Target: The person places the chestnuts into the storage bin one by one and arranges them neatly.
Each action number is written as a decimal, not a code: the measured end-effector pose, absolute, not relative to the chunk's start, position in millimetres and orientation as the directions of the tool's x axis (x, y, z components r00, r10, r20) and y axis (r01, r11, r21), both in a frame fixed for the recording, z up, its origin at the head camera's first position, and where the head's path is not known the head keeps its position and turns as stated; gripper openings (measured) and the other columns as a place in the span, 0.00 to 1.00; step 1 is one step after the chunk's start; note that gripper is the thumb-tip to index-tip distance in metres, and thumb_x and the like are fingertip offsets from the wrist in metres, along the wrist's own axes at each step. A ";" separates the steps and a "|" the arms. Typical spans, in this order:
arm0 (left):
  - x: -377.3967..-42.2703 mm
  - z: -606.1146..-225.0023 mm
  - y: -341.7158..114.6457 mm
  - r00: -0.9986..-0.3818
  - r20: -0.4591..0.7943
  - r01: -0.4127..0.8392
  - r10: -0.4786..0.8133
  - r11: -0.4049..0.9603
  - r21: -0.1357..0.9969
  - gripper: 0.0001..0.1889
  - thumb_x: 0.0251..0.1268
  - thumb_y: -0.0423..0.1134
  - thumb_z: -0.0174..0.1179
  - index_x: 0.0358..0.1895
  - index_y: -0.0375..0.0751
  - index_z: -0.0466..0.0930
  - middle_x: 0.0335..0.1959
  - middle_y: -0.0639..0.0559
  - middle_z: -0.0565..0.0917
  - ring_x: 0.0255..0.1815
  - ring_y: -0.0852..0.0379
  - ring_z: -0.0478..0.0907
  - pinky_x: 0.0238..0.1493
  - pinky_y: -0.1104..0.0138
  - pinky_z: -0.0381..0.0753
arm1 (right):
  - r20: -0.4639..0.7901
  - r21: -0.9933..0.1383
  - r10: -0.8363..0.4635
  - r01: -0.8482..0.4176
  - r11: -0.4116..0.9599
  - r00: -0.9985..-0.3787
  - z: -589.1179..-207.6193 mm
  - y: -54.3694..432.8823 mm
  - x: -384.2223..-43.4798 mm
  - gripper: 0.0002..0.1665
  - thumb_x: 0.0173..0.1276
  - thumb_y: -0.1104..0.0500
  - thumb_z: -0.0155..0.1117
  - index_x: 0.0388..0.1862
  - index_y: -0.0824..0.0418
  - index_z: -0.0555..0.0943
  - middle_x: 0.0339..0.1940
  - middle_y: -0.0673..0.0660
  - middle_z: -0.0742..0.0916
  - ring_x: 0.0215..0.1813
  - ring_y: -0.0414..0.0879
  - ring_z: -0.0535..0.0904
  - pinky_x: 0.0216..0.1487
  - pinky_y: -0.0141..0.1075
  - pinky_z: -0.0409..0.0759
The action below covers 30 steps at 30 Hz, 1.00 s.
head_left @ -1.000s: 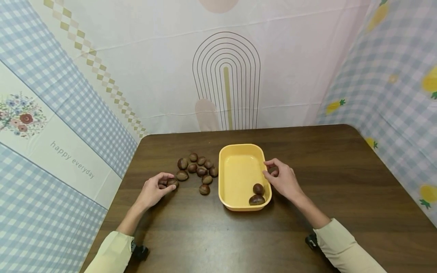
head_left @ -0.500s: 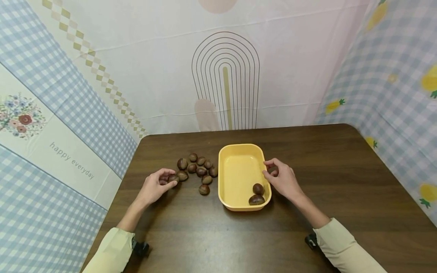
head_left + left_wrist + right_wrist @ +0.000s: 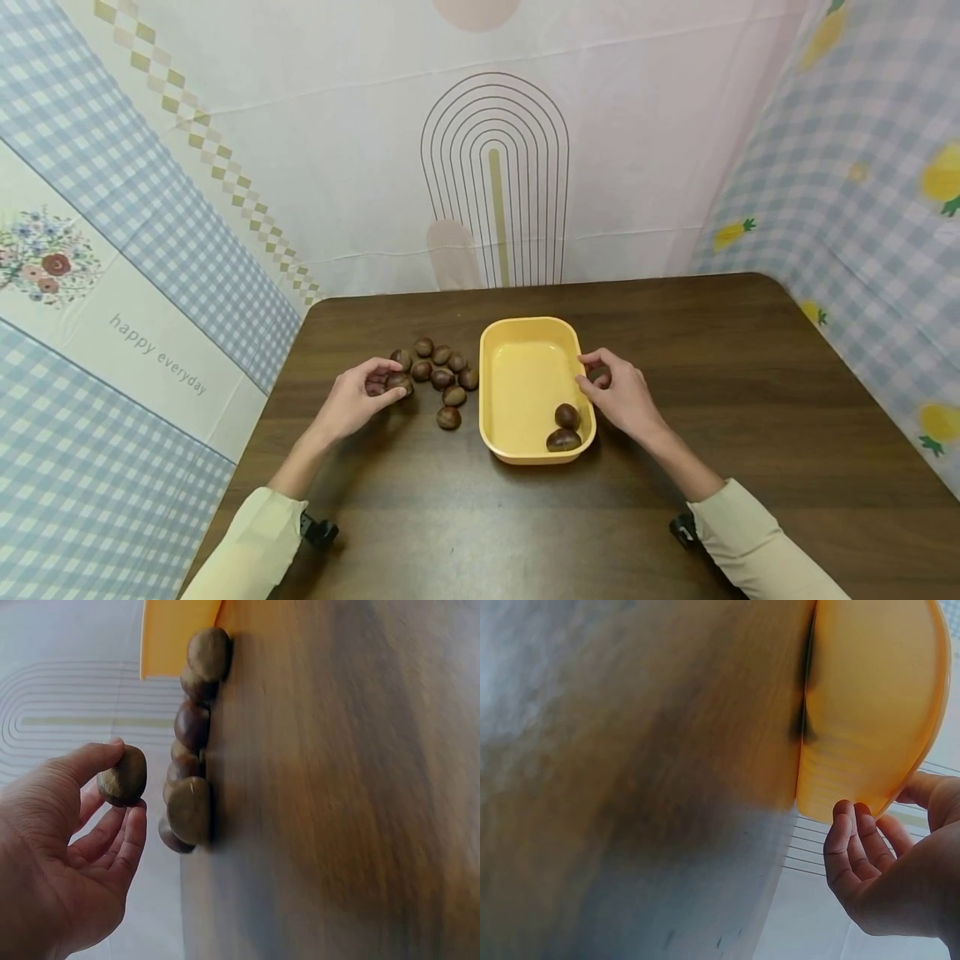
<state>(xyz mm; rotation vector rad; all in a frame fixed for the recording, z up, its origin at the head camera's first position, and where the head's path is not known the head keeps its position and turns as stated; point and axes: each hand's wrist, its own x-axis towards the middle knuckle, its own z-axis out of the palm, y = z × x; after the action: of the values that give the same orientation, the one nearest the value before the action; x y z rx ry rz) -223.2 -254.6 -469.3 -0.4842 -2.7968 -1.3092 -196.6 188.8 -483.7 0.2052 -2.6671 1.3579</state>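
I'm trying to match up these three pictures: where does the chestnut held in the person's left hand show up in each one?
Head: the chestnut is left of and below centre, at the left hand's fingertips.
Left wrist: left of centre, between thumb and fingers.
Right wrist: not in it.
Shared landmark: the yellow tray, right of centre in the head view, at the left wrist view's top edge, and upper right in the right wrist view.

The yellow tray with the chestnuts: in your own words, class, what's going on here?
A person's left hand pinches one chestnut, raised off the table. The right hand holds the yellow tray by its right side. Two chestnuts lie inside it, near the right corner closest to the person; the other chestnuts sit loosely grouped left of the tray.
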 end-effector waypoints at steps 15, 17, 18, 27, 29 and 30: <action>-229.7 -454.9 -219.7 -0.924 0.167 0.345 0.343 0.565 0.750 0.19 0.68 0.38 0.75 0.60 0.41 0.84 0.51 0.49 0.88 0.49 0.52 0.84 0.50 0.59 0.87 | 0.169 -0.802 -0.055 -0.169 0.573 -0.984 -483.6 188.9 -195.8 0.18 0.73 0.64 0.72 0.60 0.66 0.84 0.47 0.61 0.88 0.34 0.47 0.81 0.32 0.31 0.78; -230.3 -453.1 -214.1 -0.922 0.167 0.347 0.350 0.554 0.757 0.19 0.68 0.37 0.76 0.59 0.40 0.84 0.51 0.49 0.88 0.48 0.53 0.85 0.49 0.59 0.87 | 0.166 -0.803 -0.055 -0.167 0.572 -0.985 -483.8 188.8 -195.8 0.18 0.74 0.64 0.72 0.60 0.66 0.84 0.47 0.61 0.88 0.34 0.47 0.81 0.32 0.31 0.78; -230.7 -452.3 -211.3 -0.919 0.169 0.351 0.356 0.545 0.762 0.19 0.67 0.36 0.76 0.59 0.39 0.84 0.52 0.49 0.88 0.48 0.53 0.85 0.49 0.59 0.87 | 0.167 -0.803 -0.054 -0.167 0.572 -0.985 -483.9 188.9 -195.9 0.18 0.74 0.64 0.72 0.60 0.66 0.84 0.46 0.61 0.88 0.34 0.47 0.81 0.32 0.31 0.78; -230.6 -443.3 -185.5 -0.895 0.181 0.385 0.408 0.503 0.774 0.19 0.67 0.35 0.75 0.59 0.38 0.85 0.51 0.50 0.88 0.46 0.53 0.85 0.50 0.55 0.87 | 0.176 -0.804 -0.054 -0.175 0.569 -0.983 -483.1 189.2 -196.7 0.18 0.73 0.64 0.72 0.59 0.66 0.84 0.46 0.61 0.88 0.35 0.48 0.82 0.32 0.31 0.78; -230.9 -442.5 -180.5 -0.889 0.182 0.392 0.421 0.493 0.776 0.19 0.68 0.36 0.75 0.59 0.37 0.84 0.51 0.50 0.88 0.48 0.53 0.85 0.50 0.55 0.87 | 0.176 -0.805 -0.055 -0.176 0.567 -0.983 -483.1 189.2 -196.7 0.18 0.73 0.64 0.72 0.59 0.66 0.84 0.46 0.61 0.88 0.35 0.48 0.82 0.32 0.31 0.78; -231.2 -442.1 -177.7 -0.885 0.184 0.397 0.428 0.486 0.779 0.19 0.68 0.35 0.75 0.60 0.37 0.84 0.51 0.50 0.88 0.49 0.53 0.85 0.50 0.56 0.87 | 0.176 -0.805 -0.055 -0.176 0.567 -0.983 -483.1 189.1 -196.7 0.18 0.73 0.64 0.72 0.59 0.66 0.84 0.46 0.61 0.88 0.34 0.48 0.82 0.32 0.31 0.78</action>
<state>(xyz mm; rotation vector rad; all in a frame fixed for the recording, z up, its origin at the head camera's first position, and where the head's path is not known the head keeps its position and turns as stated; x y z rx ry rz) -231.2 -177.7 -442.1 -0.7601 -2.7376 -1.4197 -196.7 189.1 -483.1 0.1971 -2.6628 1.3904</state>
